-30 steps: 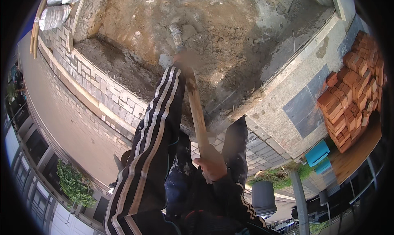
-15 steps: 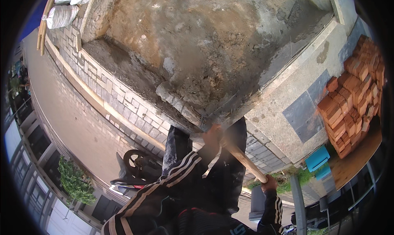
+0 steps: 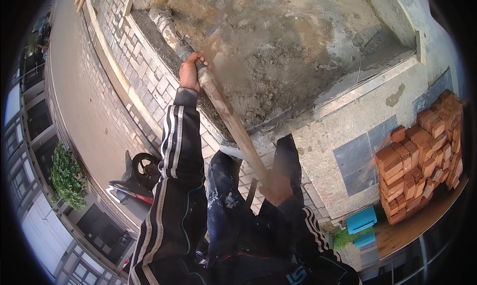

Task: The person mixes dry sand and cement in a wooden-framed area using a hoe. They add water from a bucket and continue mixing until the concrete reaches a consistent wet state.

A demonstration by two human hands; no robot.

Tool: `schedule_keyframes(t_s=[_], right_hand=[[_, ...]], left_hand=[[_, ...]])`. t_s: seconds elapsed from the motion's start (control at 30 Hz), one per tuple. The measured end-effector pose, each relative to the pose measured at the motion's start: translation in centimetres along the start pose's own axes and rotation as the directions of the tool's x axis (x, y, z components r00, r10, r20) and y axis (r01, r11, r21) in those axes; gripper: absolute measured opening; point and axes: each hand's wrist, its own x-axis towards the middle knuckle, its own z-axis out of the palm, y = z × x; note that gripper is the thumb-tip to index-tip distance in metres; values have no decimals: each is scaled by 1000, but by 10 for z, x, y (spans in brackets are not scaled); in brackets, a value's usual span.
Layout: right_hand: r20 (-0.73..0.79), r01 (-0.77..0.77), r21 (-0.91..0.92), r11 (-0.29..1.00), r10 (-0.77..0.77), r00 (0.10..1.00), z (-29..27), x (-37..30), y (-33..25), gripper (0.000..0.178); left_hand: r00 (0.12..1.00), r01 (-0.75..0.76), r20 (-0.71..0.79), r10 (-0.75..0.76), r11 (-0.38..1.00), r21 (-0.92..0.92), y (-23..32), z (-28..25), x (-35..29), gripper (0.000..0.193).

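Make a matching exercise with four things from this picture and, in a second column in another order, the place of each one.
Things:
1. left hand
2. right hand
3. stack of red bricks
4. scooter

Places:
A. at the right edge, on a wooden board
B. low on the wooden handle, near the body
C. down on the paved street, to the left
D. high on the wooden handle, near the mortar-caked tool head

Pairs: 1-D, 2-B, 3-A, 4-C

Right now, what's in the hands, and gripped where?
A long wooden tool handle. The left hand grips it far up, near the mortar-caked head end; the right hand grips its lower end, close to the body.
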Motion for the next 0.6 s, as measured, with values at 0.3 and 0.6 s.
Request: schedule_keyframes(t_s=[0.3, 0.6], right_hand=[[361, -644, 661, 386, 588, 723, 82, -113, -45, 17], [21, -352, -126, 928, 357, 934, -9, -229, -24, 30]], left_hand=[[955, 292, -227, -192, 459, 839, -361, -122, -15, 25], [846, 515, -177, -503, 857, 26, -200, -46, -188, 17]])
